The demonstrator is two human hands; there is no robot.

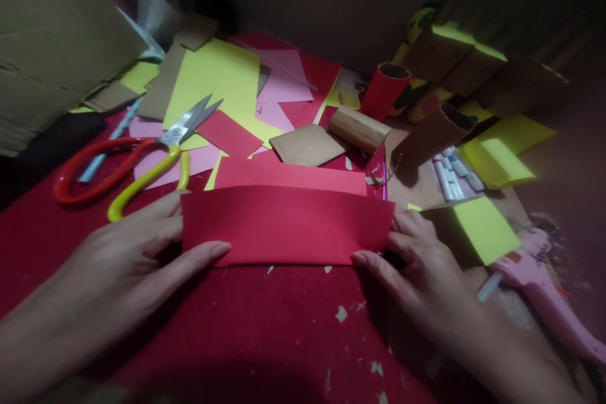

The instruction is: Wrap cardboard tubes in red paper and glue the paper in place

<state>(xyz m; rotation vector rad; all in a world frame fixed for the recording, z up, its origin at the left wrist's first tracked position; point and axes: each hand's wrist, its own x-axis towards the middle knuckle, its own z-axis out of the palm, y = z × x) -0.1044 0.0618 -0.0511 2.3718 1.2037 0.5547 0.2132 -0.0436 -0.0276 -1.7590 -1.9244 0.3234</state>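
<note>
A folded red paper stretches between my two hands, its crease along the lower edge and a second layer showing behind the front one. My left hand pinches its left end, thumb on the front. At the right end my right hand grips it the same way, fingers behind and thumb on the lower corner. Just beyond my left hand lie open scissors with one red and one yellow handle. Behind the paper are a piece of cardboard and a small red paper piece.
Yellow sheets and pink sheets overlap at the back. A red tube, brown tubes and a yellow-covered box stand or lie to the right, near a pink glue gun. Paper scraps dot the red table.
</note>
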